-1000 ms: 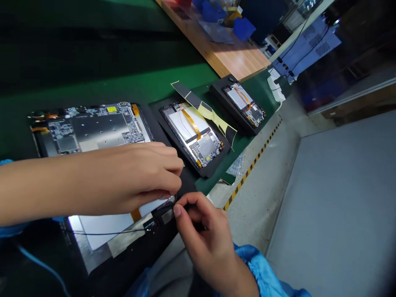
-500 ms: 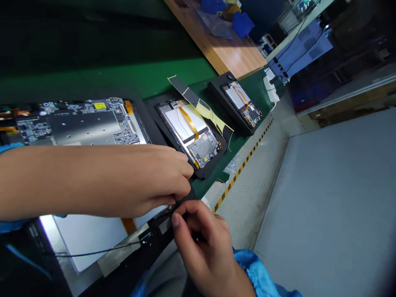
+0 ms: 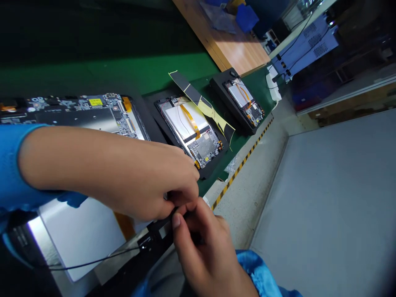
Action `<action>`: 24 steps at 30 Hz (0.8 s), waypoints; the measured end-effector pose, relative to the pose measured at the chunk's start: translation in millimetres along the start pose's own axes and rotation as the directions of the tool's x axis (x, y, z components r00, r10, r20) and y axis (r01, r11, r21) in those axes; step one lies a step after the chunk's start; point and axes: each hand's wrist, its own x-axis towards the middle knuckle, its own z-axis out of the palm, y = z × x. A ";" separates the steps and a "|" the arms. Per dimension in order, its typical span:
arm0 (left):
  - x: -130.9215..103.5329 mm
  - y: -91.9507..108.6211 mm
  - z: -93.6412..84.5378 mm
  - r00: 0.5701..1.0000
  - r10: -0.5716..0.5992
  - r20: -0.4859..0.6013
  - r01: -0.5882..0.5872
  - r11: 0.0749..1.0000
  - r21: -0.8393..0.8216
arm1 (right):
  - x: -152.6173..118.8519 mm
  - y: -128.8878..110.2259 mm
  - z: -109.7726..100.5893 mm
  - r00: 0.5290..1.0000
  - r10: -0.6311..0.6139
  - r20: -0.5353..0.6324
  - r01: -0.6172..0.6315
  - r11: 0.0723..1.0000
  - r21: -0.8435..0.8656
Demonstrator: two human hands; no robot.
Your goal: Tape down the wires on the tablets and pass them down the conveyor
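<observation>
The large opened tablet (image 3: pixel 83 235) lies before me, its circuit board (image 3: pixel 125 117) and pale battery showing. My left hand (image 3: pixel 167 181) reaches across it from the left, fingers curled down at its near right edge. My right hand (image 3: pixel 204 235) meets it there from the lower right, thumb and forefinger pinched together at the dark edge. Both hands' fingertips nearly touch, and what lies between them is hidden. A thin black cable (image 3: pixel 95 263) runs over the battery to a small black part (image 3: pixel 144 242) on that edge. My left forearm covers the tablet's middle.
A second opened tablet (image 3: pixel 202 144) lies beyond my hands on black foam, a black-and-yellow strip (image 3: pixel 204 107) across its far edge. A third opened tablet (image 3: pixel 244 99) rests on a thick black block (image 3: pixel 222 95). Green table (image 3: pixel 123 70); wooden surface (image 3: pixel 238 49) with blue bins (image 3: pixel 246 18) behind.
My left hand has shifted slightly right and its forearm now slants down toward the fingers, with more sleeve in view. The right hand stays nearly in place, still pinching.
</observation>
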 end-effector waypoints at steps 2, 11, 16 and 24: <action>2.3 -0.9 -2.6 0.999 0.016 0.031 -0.015 1.000 -0.027 | -0.2 0.1 0.4 1.000 0.017 0.010 -0.017 1.000 -0.004; 1.0 -5.3 1.4 1.000 0.013 -0.003 -0.014 0.997 -0.074 | 3.7 -5.4 -5.2 0.997 -0.074 -0.013 0.074 0.997 0.016; 0.1 -6.6 0.9 0.999 -0.024 0.024 0.025 0.997 -0.071 | 2.3 -3.9 -4.4 1.000 -0.024 -0.012 0.024 0.997 0.067; -2.1 -8.6 8.2 0.997 0.021 -0.079 -0.019 1.000 0.015 | 3.7 -5.3 -7.5 0.999 0.037 -0.003 -0.036 0.998 0.047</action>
